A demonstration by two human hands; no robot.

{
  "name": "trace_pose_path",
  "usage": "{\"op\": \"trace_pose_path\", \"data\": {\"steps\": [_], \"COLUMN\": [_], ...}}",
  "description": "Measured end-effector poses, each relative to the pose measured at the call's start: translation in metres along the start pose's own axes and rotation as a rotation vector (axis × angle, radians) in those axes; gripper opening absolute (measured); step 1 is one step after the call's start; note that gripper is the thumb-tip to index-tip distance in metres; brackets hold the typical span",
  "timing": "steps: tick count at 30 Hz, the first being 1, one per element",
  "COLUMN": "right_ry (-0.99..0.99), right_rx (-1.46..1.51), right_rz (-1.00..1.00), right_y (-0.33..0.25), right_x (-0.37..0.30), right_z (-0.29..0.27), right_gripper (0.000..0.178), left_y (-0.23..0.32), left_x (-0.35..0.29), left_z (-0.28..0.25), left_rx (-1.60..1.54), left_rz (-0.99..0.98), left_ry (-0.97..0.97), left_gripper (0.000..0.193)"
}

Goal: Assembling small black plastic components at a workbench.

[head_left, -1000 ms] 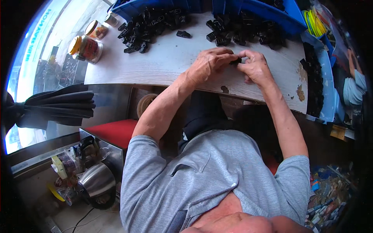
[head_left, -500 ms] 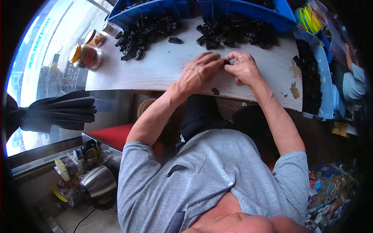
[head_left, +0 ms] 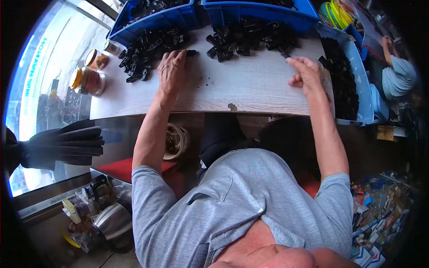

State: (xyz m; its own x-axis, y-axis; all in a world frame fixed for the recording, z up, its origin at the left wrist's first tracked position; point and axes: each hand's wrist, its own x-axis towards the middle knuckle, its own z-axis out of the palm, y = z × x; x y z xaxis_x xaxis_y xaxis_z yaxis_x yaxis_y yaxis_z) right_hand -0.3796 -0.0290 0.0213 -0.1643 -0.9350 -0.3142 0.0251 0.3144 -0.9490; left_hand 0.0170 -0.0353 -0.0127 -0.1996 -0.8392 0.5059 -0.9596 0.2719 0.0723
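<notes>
My left hand (head_left: 171, 73) reaches to the right edge of the left heap of small black plastic parts (head_left: 147, 51). Its fingers bend down together over a single black plastic part (head_left: 191, 52), whose end sticks out beside the fingertips. The fingertips' undersides are hidden. On the right, my right hand (head_left: 307, 75) hovers just in front of the right heap of black parts (head_left: 250, 38). Its index finger points toward a dark piece at that heap's edge, the thumb is apart from it, and I see nothing held between them.
Two blue bins (head_left: 263, 14) with black parts line the table's (head_left: 250, 89) far side. A light-blue crate (head_left: 364, 89) of black parts stands at the right end. Jars (head_left: 89, 81) stand at the left edge. Below the table sits a bucket (head_left: 182, 143). Another person (head_left: 397, 76) is at far right.
My hands were together around a small dark piece at the table's middle. They have parted: the left went out to the lone black part, the right toward the right heap. The view has shifted slightly.
</notes>
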Motion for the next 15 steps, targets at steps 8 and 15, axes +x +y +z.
{"op": "trace_pose_path", "data": {"steps": [8,15], "right_ry": [0.455,0.129], "right_rx": [0.119,0.051], "right_rz": [-0.068,-0.109], "right_y": [-0.009,-0.008], "right_x": [0.031,0.006], "right_z": [-0.075,-0.017], "right_gripper": [0.026,0.031], "left_y": [-0.007,0.004], "left_x": [0.014,0.001], "left_z": [-0.012,-0.002], "left_rx": [0.055,-0.156], "left_rz": [-0.155,-0.136], "left_ry": [-0.083,0.053], "left_gripper": [0.031,0.025]}}
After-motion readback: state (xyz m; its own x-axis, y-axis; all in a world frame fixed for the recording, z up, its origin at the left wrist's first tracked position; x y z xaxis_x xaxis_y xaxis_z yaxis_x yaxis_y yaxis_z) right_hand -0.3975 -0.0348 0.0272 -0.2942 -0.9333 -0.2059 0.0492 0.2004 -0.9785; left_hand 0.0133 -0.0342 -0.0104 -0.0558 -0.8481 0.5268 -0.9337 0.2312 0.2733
